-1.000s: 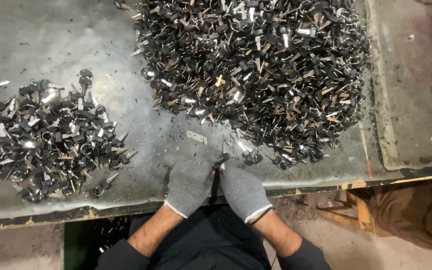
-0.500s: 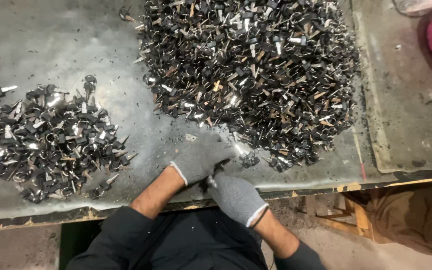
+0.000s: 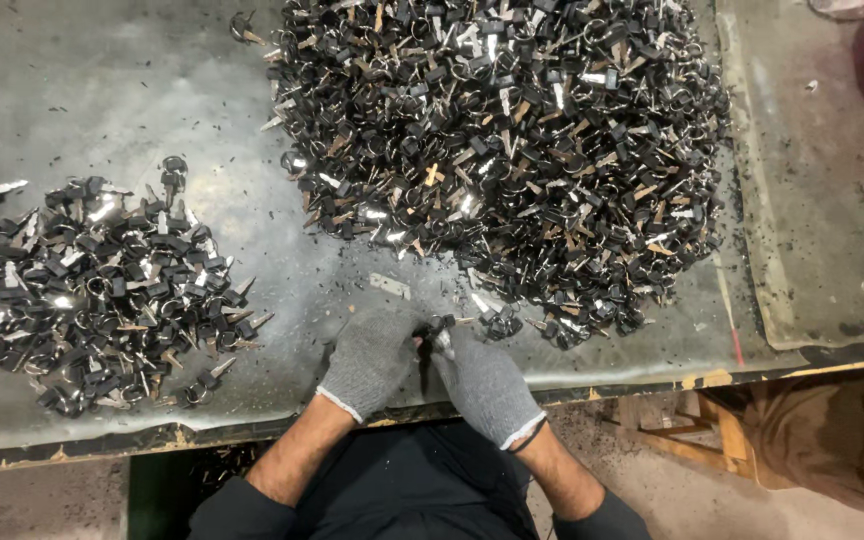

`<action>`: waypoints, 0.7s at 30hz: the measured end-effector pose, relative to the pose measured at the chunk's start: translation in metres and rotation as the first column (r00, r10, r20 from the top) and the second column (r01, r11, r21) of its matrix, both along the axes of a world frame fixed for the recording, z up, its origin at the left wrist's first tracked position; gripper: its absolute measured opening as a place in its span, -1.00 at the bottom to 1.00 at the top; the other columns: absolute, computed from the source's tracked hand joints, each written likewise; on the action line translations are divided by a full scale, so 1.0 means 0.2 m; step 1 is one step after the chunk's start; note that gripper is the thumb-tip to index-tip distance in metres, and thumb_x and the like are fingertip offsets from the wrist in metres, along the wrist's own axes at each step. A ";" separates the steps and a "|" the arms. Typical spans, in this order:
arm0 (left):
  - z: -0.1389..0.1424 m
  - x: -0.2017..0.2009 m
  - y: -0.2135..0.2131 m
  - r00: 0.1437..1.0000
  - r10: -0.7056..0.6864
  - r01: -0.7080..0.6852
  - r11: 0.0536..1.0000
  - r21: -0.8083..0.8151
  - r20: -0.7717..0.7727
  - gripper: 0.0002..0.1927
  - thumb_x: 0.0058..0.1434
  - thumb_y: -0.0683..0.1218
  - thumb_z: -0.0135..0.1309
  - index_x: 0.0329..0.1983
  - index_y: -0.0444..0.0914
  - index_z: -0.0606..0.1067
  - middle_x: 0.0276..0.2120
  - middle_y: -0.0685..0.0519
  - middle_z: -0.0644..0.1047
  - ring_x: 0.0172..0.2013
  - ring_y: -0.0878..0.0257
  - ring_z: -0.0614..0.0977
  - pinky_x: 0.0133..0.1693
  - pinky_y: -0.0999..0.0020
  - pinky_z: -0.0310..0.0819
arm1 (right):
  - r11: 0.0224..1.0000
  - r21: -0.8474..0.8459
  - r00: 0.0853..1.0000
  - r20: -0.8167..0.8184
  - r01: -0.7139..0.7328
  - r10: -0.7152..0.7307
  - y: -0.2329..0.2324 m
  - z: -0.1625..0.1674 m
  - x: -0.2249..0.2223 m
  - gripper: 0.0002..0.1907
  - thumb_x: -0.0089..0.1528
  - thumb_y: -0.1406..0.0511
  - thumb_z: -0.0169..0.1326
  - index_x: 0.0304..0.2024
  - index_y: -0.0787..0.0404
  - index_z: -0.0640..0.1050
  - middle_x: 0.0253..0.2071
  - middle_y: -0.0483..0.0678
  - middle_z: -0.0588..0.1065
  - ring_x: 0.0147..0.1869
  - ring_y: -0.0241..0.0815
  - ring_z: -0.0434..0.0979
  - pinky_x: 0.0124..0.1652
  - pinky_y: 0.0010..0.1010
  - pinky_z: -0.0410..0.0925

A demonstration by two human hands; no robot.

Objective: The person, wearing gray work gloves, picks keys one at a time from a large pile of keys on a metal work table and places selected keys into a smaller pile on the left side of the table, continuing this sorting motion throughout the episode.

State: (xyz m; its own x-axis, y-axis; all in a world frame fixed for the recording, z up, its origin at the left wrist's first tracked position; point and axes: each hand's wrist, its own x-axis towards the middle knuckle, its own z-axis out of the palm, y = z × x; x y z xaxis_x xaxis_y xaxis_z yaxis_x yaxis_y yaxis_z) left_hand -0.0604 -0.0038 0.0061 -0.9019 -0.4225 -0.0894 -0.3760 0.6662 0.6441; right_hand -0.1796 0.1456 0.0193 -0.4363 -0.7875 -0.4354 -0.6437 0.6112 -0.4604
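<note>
Two hands in grey knitted gloves meet at the near edge of a scuffed grey metal worktable point(image 3: 132, 90), pinching a small dark key with a ring point(image 3: 436, 335) between them. The left hand point(image 3: 370, 360) and the right hand point(image 3: 487, 385) are both curled in, fingertips closed together on the piece; how much of it each one grips cannot be told. Just beyond the hands lies the large heap of keys point(image 3: 502, 150), a spiky tangle of black plastic heads, wire rings and brass and silvery blades, its loose fringe touching the area of the fingertips. A flat silvery blade point(image 3: 389, 286) lies alone on bare metal between the hands and that heap. Well to the left of the hands, across a dusty open stretch of tabletop, sits the smaller pile of keys point(image 3: 92, 290). The table's worn front edge point(image 3: 252, 430) runs just under the wrists
</note>
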 end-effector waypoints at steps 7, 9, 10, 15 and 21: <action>-0.03 0.02 0.02 0.983 -0.031 0.023 0.999 -0.046 -0.181 -0.73 0.13 -0.16 0.15 -0.08 -0.19 0.57 -0.24 -0.10 0.63 -0.20 -0.10 0.65 -0.14 -0.02 0.51 | 0.989 0.146 0.986 -0.165 -0.005 0.029 -0.03 0.03 0.06 -0.68 0.45 0.14 -0.09 -0.04 0.29 0.40 -0.46 0.05 0.56 -0.43 -0.04 0.66 -0.47 -0.21 0.50; -0.03 0.02 0.03 0.996 -0.028 0.024 0.998 -0.054 -0.080 -0.72 0.11 -0.15 0.17 -0.07 -0.20 0.56 -0.24 -0.12 0.61 -0.23 -0.12 0.64 -0.19 -0.03 0.50 | 0.994 0.078 0.957 -0.273 -0.079 0.097 -0.04 0.05 0.06 -0.78 0.42 0.20 -0.08 -0.10 0.23 0.43 -0.43 0.06 0.57 -0.41 -0.01 0.66 -0.47 -0.18 0.50; -0.03 0.02 0.03 0.992 -0.027 0.020 0.998 -0.056 -0.127 -0.71 0.10 -0.16 0.17 -0.08 -0.20 0.56 -0.24 -0.11 0.61 -0.23 -0.12 0.64 -0.19 -0.02 0.50 | 0.992 0.041 0.934 -0.334 -0.118 0.125 -0.04 0.06 0.06 -0.82 0.40 0.23 -0.07 -0.14 0.21 0.45 -0.41 0.07 0.57 -0.40 0.00 0.66 -0.47 -0.16 0.50; -0.06 0.04 0.04 0.978 -0.034 0.012 0.994 -0.108 -0.208 -0.70 0.05 -0.19 0.19 -0.11 -0.23 0.55 -0.24 -0.10 0.59 -0.24 -0.10 0.63 -0.21 -0.02 0.49 | 0.992 0.124 1.000 0.017 -0.012 0.010 -0.04 0.08 0.01 -0.73 0.40 0.18 -0.07 -0.10 0.28 0.42 -0.44 0.09 0.58 -0.45 -0.05 0.67 -0.46 -0.24 0.53; -0.11 0.04 0.04 0.969 -0.130 0.077 0.967 -0.242 -0.210 -0.82 0.17 -0.21 0.16 -0.14 -0.23 0.53 -0.24 -0.13 0.57 -0.19 -0.10 0.62 -0.15 0.01 0.52 | 0.997 0.005 0.963 -0.258 -0.083 0.081 -0.08 0.05 0.07 -0.81 0.34 0.31 -0.03 -0.07 0.32 0.44 -0.38 0.14 0.61 -0.41 0.05 0.66 -0.47 -0.15 0.51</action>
